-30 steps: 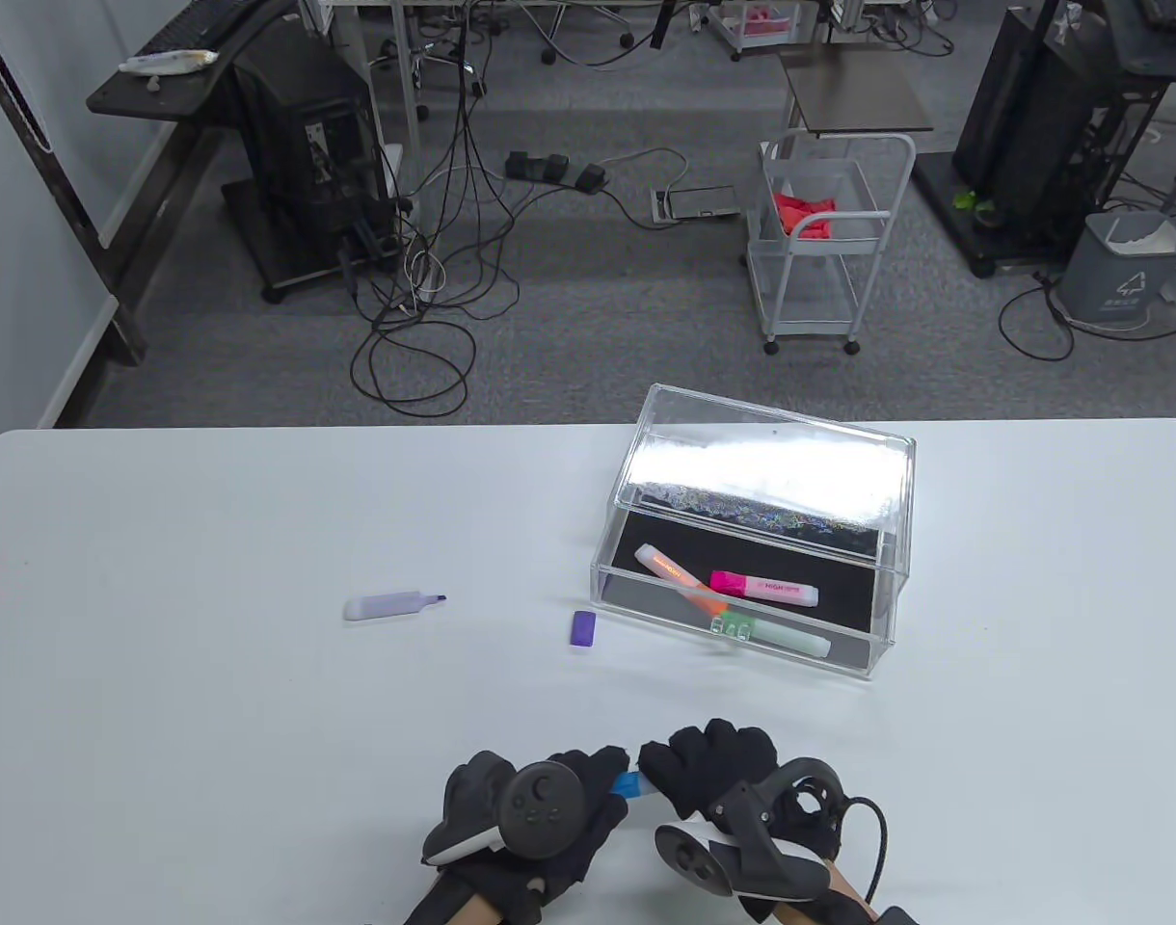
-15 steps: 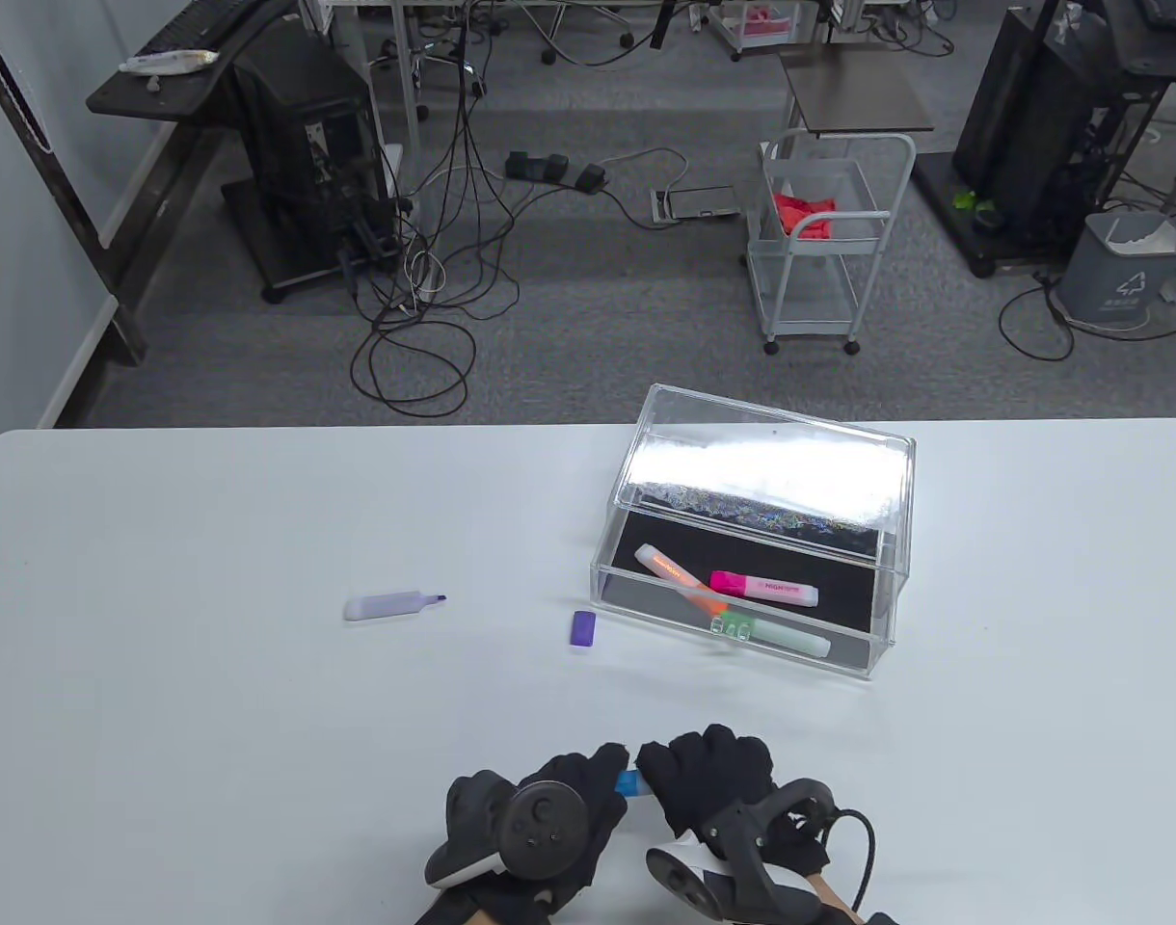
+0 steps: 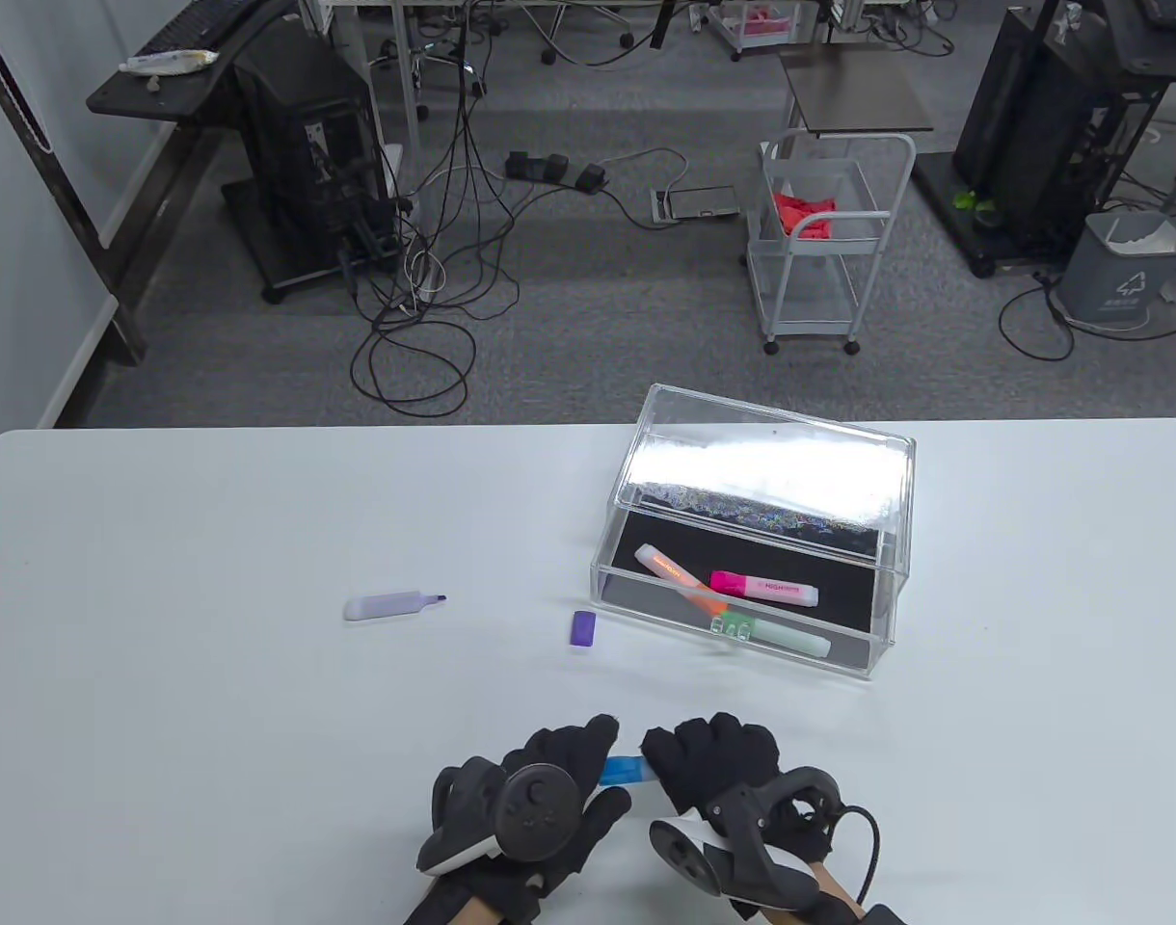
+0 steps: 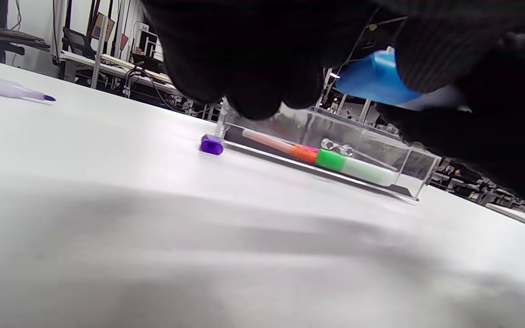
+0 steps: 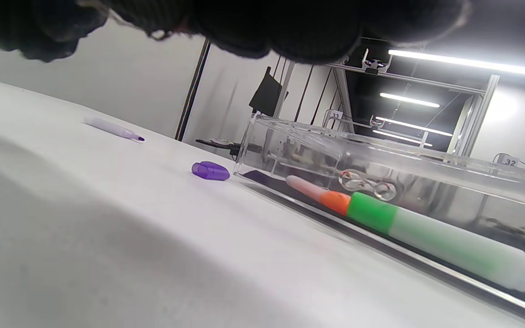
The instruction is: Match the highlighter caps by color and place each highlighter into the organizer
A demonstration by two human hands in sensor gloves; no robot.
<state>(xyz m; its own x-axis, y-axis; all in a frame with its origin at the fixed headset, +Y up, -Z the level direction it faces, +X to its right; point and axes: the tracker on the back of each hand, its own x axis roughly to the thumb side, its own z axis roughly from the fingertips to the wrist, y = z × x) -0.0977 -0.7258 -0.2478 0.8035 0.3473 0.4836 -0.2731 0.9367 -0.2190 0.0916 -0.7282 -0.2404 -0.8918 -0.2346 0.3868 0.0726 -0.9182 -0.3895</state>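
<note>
Left hand (image 3: 525,805) pinched blue highlighter (image 3: 625,770) at cap end | right hand (image 3: 723,780) gripped its barrel | purple cap (image 3: 583,628) lay beside organizer (image 3: 887,617)

Most of the blue highlighter (image 3: 625,770) is covered by the two gloves; only a short blue stretch shows between the left hand (image 3: 540,790) and the right hand (image 3: 718,771), so whether its cap is fully seated cannot be told. Both forearms are cut off by the table view's bottom edge. In the right wrist view the glove is a dark blur along the top edge. The clear organizer's (image 3: 896,578) glare hides its rear interior.
</note>
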